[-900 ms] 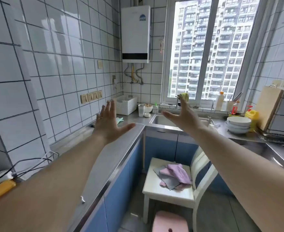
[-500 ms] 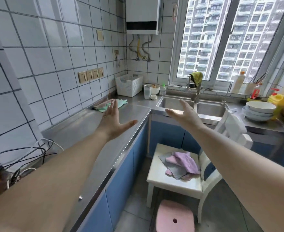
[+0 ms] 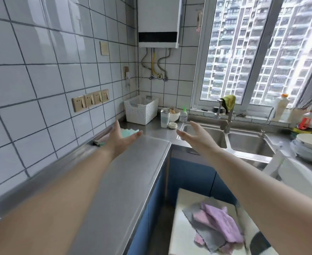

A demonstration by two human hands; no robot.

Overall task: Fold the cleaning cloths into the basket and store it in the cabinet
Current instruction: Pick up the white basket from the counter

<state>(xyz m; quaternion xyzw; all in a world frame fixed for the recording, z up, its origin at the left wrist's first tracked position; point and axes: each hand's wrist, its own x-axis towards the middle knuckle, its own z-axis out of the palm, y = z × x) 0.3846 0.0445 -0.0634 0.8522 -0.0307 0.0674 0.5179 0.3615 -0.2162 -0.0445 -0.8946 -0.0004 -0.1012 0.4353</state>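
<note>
A white perforated basket (image 3: 141,112) stands in the back corner of the steel counter (image 3: 125,173). A teal cloth (image 3: 128,133) lies on the counter before it, partly hidden by my left hand (image 3: 121,138), which hovers over it with fingers spread and holds nothing. My right hand (image 3: 195,136) is stretched out with straight fingers above the counter's corner, near the sink, also empty. Pink and grey cloths (image 3: 216,224) lie in a heap on a white chair (image 3: 192,234) at the lower right. Blue cabinet doors (image 3: 190,178) run under the counter.
A double steel sink (image 3: 243,142) with a tap and a yellow rag (image 3: 229,103) sits by the window. A cup, a bowl and a small bottle (image 3: 183,115) stand beside the basket. Stacked white bowls (image 3: 309,147) sit at the right. A water heater hangs above.
Both arms have reached further forward toward the basket and the teal cloth, and the view has moved closer to the counter and tipped downward.
</note>
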